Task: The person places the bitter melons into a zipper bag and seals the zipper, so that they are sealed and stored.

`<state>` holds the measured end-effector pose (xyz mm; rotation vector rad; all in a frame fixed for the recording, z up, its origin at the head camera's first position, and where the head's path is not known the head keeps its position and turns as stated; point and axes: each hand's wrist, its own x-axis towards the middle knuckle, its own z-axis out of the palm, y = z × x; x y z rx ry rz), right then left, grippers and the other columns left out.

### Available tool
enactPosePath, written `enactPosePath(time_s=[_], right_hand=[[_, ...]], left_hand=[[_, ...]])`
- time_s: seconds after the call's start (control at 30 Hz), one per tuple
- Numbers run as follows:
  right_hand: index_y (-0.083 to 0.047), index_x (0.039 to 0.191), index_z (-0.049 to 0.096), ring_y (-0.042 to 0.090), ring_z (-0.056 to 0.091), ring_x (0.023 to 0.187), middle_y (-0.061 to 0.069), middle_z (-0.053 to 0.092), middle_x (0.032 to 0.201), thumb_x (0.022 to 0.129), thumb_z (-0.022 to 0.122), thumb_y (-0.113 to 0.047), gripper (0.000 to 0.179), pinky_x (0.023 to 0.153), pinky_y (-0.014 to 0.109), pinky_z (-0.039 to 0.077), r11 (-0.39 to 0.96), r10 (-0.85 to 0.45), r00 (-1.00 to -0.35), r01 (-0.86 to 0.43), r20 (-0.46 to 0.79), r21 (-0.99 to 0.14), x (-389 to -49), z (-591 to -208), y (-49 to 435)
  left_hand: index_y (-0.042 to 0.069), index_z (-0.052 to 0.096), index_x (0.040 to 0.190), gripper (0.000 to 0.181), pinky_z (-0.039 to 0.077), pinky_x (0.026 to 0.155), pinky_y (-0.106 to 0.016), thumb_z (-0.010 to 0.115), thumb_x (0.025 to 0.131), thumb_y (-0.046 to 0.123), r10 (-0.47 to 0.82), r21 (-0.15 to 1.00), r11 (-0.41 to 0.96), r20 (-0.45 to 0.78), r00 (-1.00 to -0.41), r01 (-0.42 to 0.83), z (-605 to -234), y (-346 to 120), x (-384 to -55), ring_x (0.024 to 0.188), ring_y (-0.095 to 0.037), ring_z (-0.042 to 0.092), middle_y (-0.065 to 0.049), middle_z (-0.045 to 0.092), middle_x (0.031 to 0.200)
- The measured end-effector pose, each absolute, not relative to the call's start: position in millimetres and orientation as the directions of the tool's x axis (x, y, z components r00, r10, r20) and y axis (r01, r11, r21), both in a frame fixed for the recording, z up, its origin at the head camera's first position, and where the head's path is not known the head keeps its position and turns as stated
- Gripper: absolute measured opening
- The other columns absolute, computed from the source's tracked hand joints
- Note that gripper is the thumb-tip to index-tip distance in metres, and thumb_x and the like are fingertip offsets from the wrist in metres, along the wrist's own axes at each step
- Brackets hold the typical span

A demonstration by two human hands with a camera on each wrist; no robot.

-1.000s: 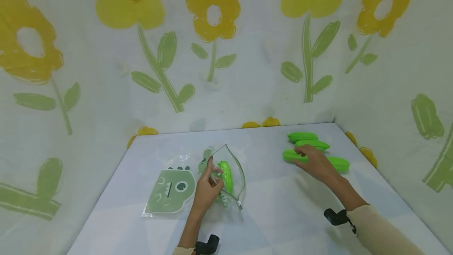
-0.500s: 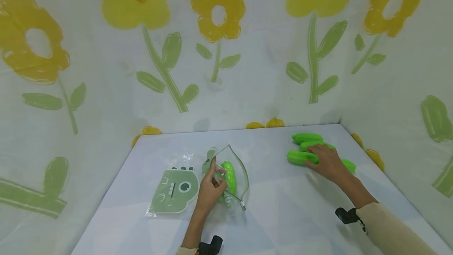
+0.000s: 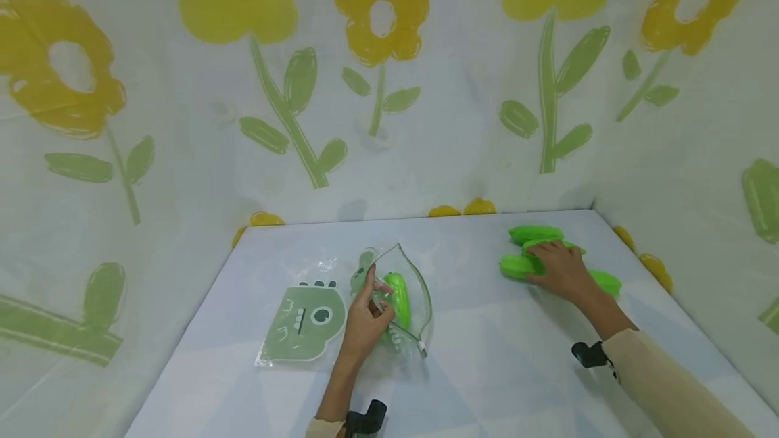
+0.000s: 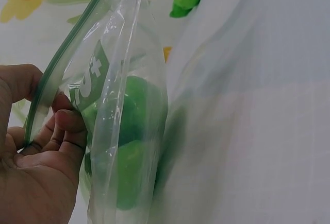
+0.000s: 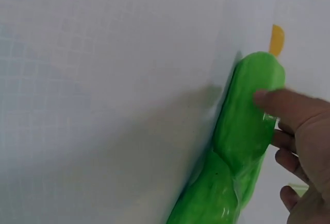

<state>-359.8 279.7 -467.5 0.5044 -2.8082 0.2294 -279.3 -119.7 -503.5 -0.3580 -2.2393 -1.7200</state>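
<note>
My left hand (image 3: 363,330) pinches the rim of a clear zip bag (image 4: 95,74) with a green zip strip and green print, holding its mouth apart. Inside the bag lies a bright green ribbed toy cucumber (image 3: 399,299); the left wrist view shows green lumps through the plastic. At the back right, my right hand (image 3: 561,269) grips the front toy cucumber (image 3: 516,266), its thumb (image 5: 265,99) on one face and the other fingers partly hidden on the far side. Another cucumber (image 5: 203,195) lies end to end with it.
A flat clear bag (image 3: 307,323) with a green cartoon face lies left of my left hand. Behind the right hand, more toy cucumbers (image 3: 535,234) lie side by side. The white table (image 3: 475,357) meets flower-printed cloth walls at its back and sides.
My right hand has moved slightly right and back, settling over the front cucumber. My left hand keeps its hold on the bag's rim. The head view has shifted a little.
</note>
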Motion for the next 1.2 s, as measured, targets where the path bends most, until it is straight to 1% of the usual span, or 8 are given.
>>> enactPosePath(time_s=[0.2, 0.33, 0.4, 0.6, 0.8, 0.9, 1.03, 1.2], right_hand=[[0.001, 0.116, 0.069, 0.042, 0.053, 0.109, 0.020, 0.065, 0.113, 0.076, 0.087, -0.016, 0.048, 0.084, 0.064, 0.037, 0.922, -0.343, -0.876, -0.384, 0.338, -0.059, -358.6, -470.8, 278.9], [0.001, 0.116, 0.070, 0.041, 0.053, 0.110, 0.019, 0.065, 0.113, 0.077, 0.086, -0.018, 0.046, 0.085, 0.065, 0.036, 0.917, -0.340, -0.875, -0.389, 0.344, -0.084, -354.7, -470.5, 275.6], [0.002, 0.116, 0.069, 0.042, 0.052, 0.110, 0.020, 0.065, 0.114, 0.078, 0.085, -0.019, 0.046, 0.084, 0.064, 0.036, 0.918, -0.325, -0.879, -0.382, 0.348, -0.108, -352.1, -468.6, 272.6], [0.002, 0.114, 0.070, 0.042, 0.053, 0.108, 0.021, 0.066, 0.112, 0.080, 0.083, -0.020, 0.042, 0.080, 0.059, 0.034, 0.891, -0.294, -0.869, -0.400, 0.398, -0.216, -340.8, -456.6, 256.9], [0.001, 0.111, 0.072, 0.043, 0.055, 0.105, 0.018, 0.069, 0.105, 0.081, 0.083, -0.020, 0.039, 0.081, 0.062, 0.036, 0.840, -0.294, -0.855, -0.444, 0.427, -0.312, -326.5, -447.9, 239.2], [0.001, 0.113, 0.071, 0.039, 0.058, 0.102, 0.016, 0.069, 0.105, 0.082, 0.083, -0.019, 0.038, 0.085, 0.060, 0.041, 0.801, -0.289, -0.867, -0.451, 0.405, -0.394, -320.7, -445.0, 231.7], [0.000, 0.116, 0.071, 0.033, 0.060, 0.100, 0.013, 0.069, 0.110, 0.085, 0.081, -0.025, 0.041, 0.082, 0.050, 0.048, 0.746, -0.278, -0.893, -0.433, 0.354, -0.507, -314.0, -441.6, 221.0], [-0.005, 0.117, 0.072, 0.028, 0.061, 0.101, 0.007, 0.070, 0.111, 0.086, 0.079, -0.036, 0.045, 0.081, 0.044, 0.048, 0.708, -0.232, -0.932, -0.357, 0.277, -0.609, -305.7, -442.4, 205.7]], left_hand=[[-0.003, 0.025, 0.156, 0.077, 0.038, 0.056, -0.019, 0.059, 0.086, -0.009, 0.018, 0.889, 0.261, 0.385, -0.923, 0.376, -489.6, -114.7, -271.3, 0.064, -0.008, 0.040, -0.015, 0.063, 0.112], [-0.009, 0.027, 0.153, 0.074, 0.038, 0.057, -0.019, 0.057, 0.086, -0.011, 0.016, 0.890, 0.277, 0.373, -0.928, 0.363, -470.7, -115.7, -258.8, 0.064, -0.010, 0.041, -0.019, 0.062, 0.110], [-0.009, 0.027, 0.153, 0.073, 0.039, 0.058, -0.019, 0.057, 0.087, -0.011, 0.020, 0.887, 0.290, 0.371, -0.929, 0.360, -464.5, -117.0, -255.6, 0.065, -0.011, 0.041, -0.019, 0.062, 0.111], [-0.008, 0.025, 0.154, 0.072, 0.038, 0.059, -0.019, 0.057, 0.089, -0.010, 0.024, 0.888, 0.296, 0.363, -0.932, 0.353, -459.1, -119.3, -255.1, 0.065, -0.011, 0.041, -0.019, 0.061, 0.113], [-0.006, 0.025, 0.155, 0.075, 0.039, 0.059, -0.019, 0.057, 0.087, -0.011, 0.030, 0.902, 0.259, 0.349, -0.937, 0.344, -461.0, -119.0, -257.1, 0.065, -0.011, 0.041, -0.020, 0.061, 0.115], [-0.005, 0.024, 0.156, 0.076, 0.038, 0.059, -0.018, 0.057, 0.087, -0.011, 0.032, 0.904, 0.255, 0.347, -0.937, 0.343, -461.4, -118.4, -257.0, 0.066, -0.011, 0.041, -0.019, 0.061, 0.115], [-0.005, 0.024, 0.156, 0.076, 0.038, 0.058, -0.018, 0.057, 0.087, -0.011, 0.029, 0.900, 0.255, 0.359, -0.933, 0.354, -462.1, -117.2, -257.3, 0.065, -0.010, 0.041, -0.018, 0.062, 0.115], [-0.003, 0.024, 0.157, 0.078, 0.039, 0.058, -0.020, 0.058, 0.087, -0.007, 0.022, 0.900, 0.265, 0.354, -0.935, 0.347, -476.1, -117.8, -261.8, 0.065, -0.009, 0.041, -0.014, 0.062, 0.114]])
